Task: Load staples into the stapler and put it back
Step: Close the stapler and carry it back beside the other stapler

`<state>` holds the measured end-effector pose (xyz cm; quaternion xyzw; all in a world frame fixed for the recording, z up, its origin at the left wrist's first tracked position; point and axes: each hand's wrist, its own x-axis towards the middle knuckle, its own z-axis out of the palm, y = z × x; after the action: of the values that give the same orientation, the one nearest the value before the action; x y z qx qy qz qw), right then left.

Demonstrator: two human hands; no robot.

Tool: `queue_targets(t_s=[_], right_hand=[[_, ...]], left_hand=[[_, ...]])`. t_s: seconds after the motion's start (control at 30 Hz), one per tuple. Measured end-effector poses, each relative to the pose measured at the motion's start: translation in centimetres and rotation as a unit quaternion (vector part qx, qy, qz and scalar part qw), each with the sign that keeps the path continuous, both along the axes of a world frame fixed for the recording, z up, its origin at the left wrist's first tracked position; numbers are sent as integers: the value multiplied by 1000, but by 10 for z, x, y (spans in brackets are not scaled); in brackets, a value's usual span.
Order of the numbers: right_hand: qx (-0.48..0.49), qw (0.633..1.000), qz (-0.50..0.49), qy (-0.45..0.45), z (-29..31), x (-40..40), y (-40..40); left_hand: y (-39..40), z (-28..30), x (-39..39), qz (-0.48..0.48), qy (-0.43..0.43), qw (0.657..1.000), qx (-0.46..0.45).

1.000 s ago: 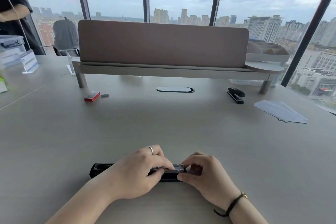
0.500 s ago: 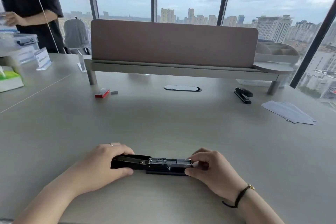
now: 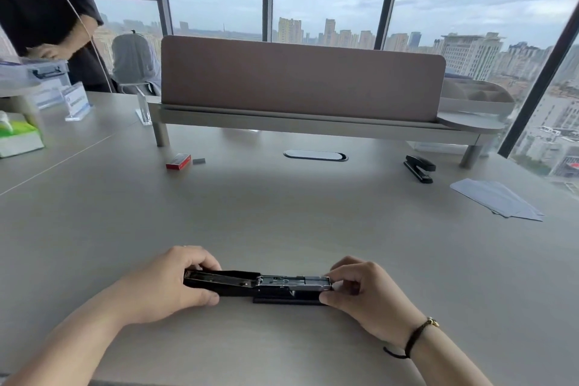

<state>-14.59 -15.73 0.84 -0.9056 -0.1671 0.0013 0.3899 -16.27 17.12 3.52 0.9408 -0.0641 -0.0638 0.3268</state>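
A black stapler [image 3: 257, 283] lies swung open flat on the desk close to me, its metal staple channel facing up. My left hand [image 3: 169, 282] grips the folded-back top cover at the left end. My right hand [image 3: 363, 291] pinches the right end of the metal channel between thumb and fingers. A red staple box [image 3: 178, 162] and a small grey staple strip [image 3: 199, 161] lie far off at the back left.
A second black stapler [image 3: 419, 168] sits at the back right, with white paper sheets [image 3: 498, 202] beyond it. A desk divider on a raised shelf [image 3: 300, 84] spans the back. A person in a dark shirt [image 3: 40, 9] stands at far left beside boxes.
My left hand slid left off the staple channel to the top cover's end, exposing the whole open stapler. My head view shifted left, bringing the standing person further into frame.
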Motion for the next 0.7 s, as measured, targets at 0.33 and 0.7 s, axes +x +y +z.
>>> queue_targets(t_s=[0.33,0.7], right_hand=[[-1,1000,3,13,2,1,1],[9,1000,2,9,4,-3,1]], left_hand=[[-2,8,1,-19,-21,978,-208],[-93,10,12,-76,-112,977,-167]])
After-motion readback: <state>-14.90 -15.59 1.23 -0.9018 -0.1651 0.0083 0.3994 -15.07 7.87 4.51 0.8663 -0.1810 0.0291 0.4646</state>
